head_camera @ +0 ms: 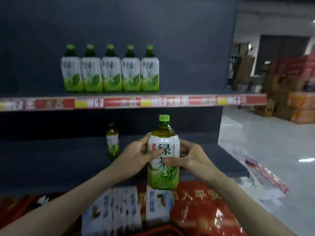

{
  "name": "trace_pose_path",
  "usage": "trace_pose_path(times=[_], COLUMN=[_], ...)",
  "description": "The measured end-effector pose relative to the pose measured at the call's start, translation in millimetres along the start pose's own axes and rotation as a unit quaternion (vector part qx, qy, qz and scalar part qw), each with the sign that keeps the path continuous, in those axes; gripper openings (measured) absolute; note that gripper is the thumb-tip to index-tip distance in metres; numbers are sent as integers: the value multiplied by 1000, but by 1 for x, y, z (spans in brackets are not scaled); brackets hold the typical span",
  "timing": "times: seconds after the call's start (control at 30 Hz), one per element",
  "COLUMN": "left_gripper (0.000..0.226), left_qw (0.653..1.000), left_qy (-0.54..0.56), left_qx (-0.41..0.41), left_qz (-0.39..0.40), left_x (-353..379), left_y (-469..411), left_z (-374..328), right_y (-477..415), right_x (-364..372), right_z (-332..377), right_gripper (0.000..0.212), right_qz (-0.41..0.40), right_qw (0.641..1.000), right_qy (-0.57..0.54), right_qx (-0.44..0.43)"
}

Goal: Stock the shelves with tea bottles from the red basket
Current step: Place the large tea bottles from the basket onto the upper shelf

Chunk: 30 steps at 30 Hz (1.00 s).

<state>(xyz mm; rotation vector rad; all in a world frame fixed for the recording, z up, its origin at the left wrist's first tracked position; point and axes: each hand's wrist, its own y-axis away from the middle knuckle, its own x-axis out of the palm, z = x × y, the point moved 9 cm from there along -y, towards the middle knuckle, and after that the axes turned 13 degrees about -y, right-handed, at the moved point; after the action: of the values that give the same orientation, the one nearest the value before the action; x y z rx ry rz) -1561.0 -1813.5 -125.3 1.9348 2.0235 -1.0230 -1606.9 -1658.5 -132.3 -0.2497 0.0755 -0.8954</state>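
Both hands hold one green tea bottle (163, 154) upright in front of the lower shelf (71, 160).

The left hand (138, 156) wraps the bottle's white label from the left, thumb lying across the front, and the right hand (190, 159) closes on it from the right, thumb also on the label; its green cap points up. A single small bottle (112, 141) stands alone on the lower shelf, to the left of the hands. Five bottles (110, 70) stand side by side in a row on the upper shelf (133, 102), behind its red and yellow price strip. Blurred white and blue cartons (122, 208) and a red bag (201, 210) lie below the held bottle.
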Motion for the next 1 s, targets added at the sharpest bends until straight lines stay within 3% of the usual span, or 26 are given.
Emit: trace_pose_path(times=[0.23,0.47,0.7,1.0], left_gripper=[42,27,30,24], left_qw=[991,989,987,988], left_qy=[-63,-10,-16,-4], left_qx=[109,110,73,64], left_qz=[-41,-98,-144,-144], left_x=[-66,-106,-121,-104], left_y=[-75,-152,-211,-247], left_z=[-111,-159,-159,-117], right_y=[-49,-108,-163,-203], right_x=[-19,-45,-68,-93], right_z=[132,216,227,192], right_gripper=[49,42,31,40], right_qz=[7,-32,-80,-99], right_qw=[994,984,985,988], right_qy=[51,73,50,33], right_qx=[-96,-157,-147,-117])
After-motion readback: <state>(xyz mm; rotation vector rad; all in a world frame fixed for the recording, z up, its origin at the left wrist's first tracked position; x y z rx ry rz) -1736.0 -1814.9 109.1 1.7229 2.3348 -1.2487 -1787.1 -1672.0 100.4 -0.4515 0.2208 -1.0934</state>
